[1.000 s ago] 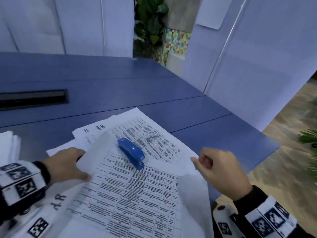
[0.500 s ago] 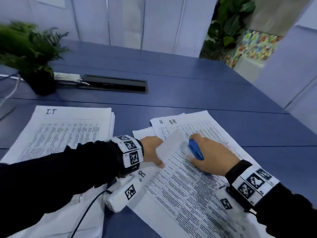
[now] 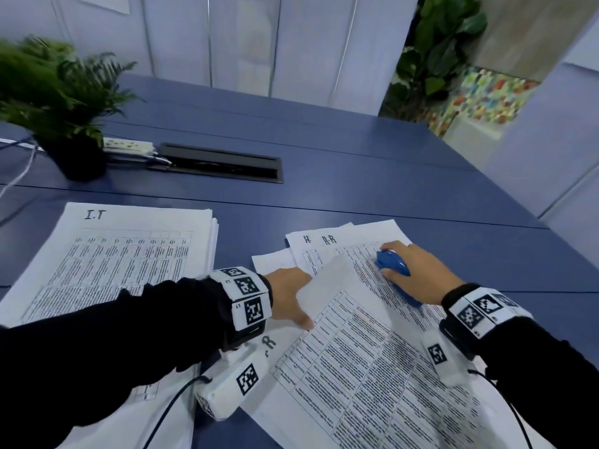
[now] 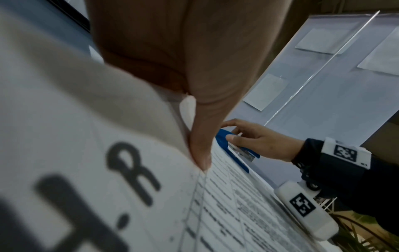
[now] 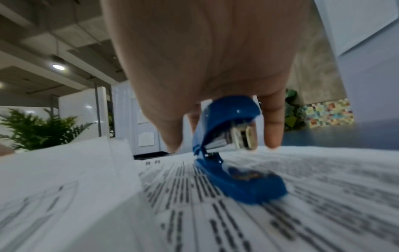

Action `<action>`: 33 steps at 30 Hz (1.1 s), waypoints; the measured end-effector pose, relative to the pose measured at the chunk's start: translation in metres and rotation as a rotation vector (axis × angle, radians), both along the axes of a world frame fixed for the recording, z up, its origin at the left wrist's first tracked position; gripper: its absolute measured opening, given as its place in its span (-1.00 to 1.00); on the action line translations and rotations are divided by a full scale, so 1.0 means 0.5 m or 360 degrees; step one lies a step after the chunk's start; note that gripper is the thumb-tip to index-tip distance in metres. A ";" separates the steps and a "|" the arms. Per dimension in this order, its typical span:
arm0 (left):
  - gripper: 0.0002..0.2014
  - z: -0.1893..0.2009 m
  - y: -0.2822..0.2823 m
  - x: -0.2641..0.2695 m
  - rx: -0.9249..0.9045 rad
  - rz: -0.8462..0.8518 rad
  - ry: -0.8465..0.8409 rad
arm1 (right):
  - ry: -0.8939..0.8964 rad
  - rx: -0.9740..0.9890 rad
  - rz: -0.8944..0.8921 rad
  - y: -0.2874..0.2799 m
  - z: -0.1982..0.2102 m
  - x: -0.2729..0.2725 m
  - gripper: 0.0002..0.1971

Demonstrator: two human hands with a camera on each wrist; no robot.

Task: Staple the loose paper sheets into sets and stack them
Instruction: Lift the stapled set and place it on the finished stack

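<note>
— Right-hand grip first: what has it got?

— My right hand (image 3: 418,273) is curled over the blue stapler (image 3: 390,263), thumb on one side, fingers on the other. The stapler (image 5: 233,145) sits on the printed sheets (image 3: 372,367), its base flat on the paper and its top arm raised, mouth gaping toward my wrist.

— And the left?

— My left hand (image 3: 288,294) lies just left of the stapler. Its thumb (image 4: 200,153) presses down on the sheets where a lifted corner (image 3: 327,283) curls up over the fingers. The fingers themselves are hidden by that paper, so how they lie I cannot tell.

— Where do the papers sit?

— The loose sheets spread under and around the stapler on the blue surface (image 3: 356,176), some headed "H.R". Well left of the stapler, a squared stack (image 3: 123,254) headed "I.T" lies flat. Beyond that stack stand a potted fern (image 3: 61,102) and a black cable hatch (image 3: 220,163).
</note>
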State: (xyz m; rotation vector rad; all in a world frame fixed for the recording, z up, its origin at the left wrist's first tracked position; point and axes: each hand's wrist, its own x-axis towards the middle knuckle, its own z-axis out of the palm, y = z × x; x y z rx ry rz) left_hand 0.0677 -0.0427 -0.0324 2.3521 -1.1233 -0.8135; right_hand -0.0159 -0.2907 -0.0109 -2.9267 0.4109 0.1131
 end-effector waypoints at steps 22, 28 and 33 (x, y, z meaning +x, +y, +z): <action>-0.28 0.410 0.194 -0.002 -0.1703 0.0358 -0.0349 | -0.1561 0.1545 0.0379 0.163 0.367 -0.123 -0.76; -0.48 0.412 0.176 -0.011 -0.1995 0.0535 -0.0606 | -0.1844 0.1563 0.0441 0.224 0.410 -0.079 -0.57; -0.56 0.384 0.193 -0.005 -0.1889 0.0581 -0.0627 | -0.1849 0.1554 0.0369 0.249 0.381 -0.070 -0.52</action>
